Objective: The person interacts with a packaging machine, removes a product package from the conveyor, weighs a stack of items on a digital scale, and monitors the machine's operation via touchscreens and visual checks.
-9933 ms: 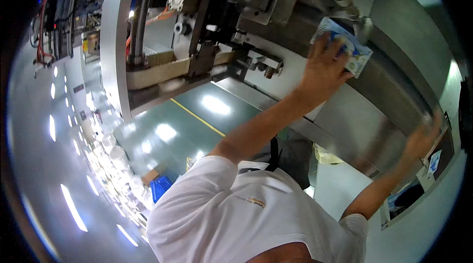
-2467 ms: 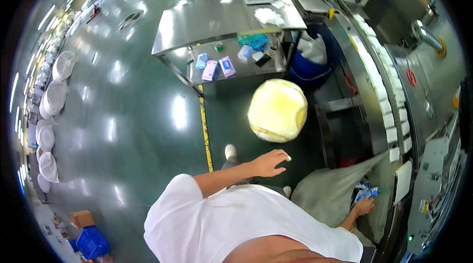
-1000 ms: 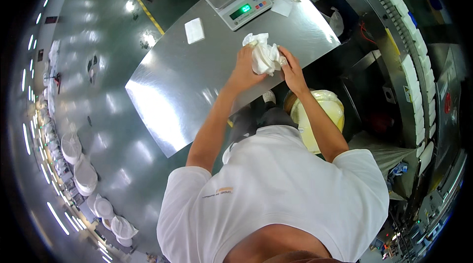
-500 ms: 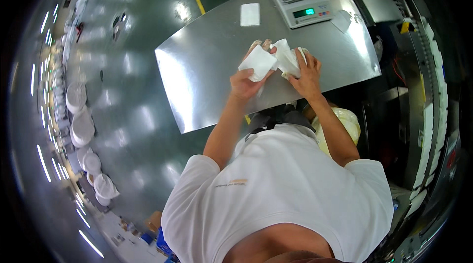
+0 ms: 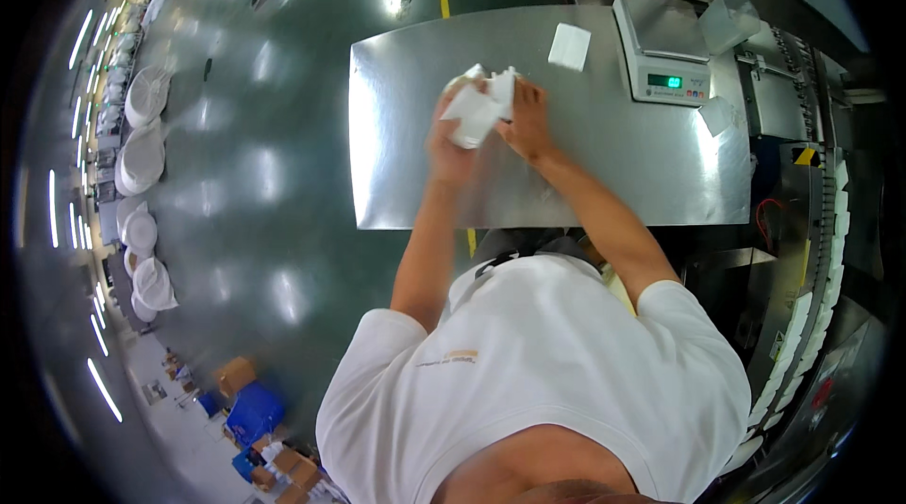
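Above the steel table my two hands are close together, gripping soft white pieces that look like folded sheets or flat packets. My left hand (image 5: 451,141) is closed around a white folded piece (image 5: 475,113), with its fingers partly behind it. From the right, my right hand (image 5: 528,125) pinches a crumpled white piece (image 5: 503,89) against the first one. Motion blurs the edges, so I cannot tell whether the two are joined. Beyond my right hand a flat white rectangular packet (image 5: 569,46) lies on the table (image 5: 604,174).
A white digital scale (image 5: 665,56) with a lit green display stands at the back right. Beside it are a clear plastic jug (image 5: 729,21) and a scrap of clear film (image 5: 719,115). Along the right runs a machine conveyor lined with white packets (image 5: 830,263). White-covered round containers (image 5: 140,164) stand far left.
My view has turned, so the table and scale appear farther right. My hands have drawn together, and the white pieces, apart at the edges before, now overlap.
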Motion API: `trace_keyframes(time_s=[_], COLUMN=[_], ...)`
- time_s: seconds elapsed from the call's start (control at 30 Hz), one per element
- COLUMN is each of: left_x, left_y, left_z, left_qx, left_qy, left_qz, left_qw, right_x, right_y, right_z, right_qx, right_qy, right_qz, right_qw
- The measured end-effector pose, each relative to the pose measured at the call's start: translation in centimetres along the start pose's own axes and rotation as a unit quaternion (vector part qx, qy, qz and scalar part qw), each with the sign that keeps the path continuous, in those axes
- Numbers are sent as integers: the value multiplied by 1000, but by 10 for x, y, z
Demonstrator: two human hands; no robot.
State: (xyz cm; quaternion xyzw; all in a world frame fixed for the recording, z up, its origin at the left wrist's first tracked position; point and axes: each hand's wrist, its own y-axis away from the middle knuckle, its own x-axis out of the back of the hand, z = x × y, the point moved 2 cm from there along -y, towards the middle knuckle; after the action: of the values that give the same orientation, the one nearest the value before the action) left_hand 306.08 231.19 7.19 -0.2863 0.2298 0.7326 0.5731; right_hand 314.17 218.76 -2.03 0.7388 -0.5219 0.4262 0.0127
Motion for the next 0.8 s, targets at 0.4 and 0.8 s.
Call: trace_keyframes(time_s=[0.4, 0.8], left_x=[71, 53], left_y=[-110, -132], left_z=[-31, -55], left_qx=[-264, -318], left_qy=[-771, -788], left_qz=[34, 77], left_qw=[578, 522], right_x=[4, 277], right_y=[-39, 88], right_z=[1, 152], right_qx=[39, -215], right_qy=[-50, 209], right_qz=[-33, 295], right_qw=[997, 907])
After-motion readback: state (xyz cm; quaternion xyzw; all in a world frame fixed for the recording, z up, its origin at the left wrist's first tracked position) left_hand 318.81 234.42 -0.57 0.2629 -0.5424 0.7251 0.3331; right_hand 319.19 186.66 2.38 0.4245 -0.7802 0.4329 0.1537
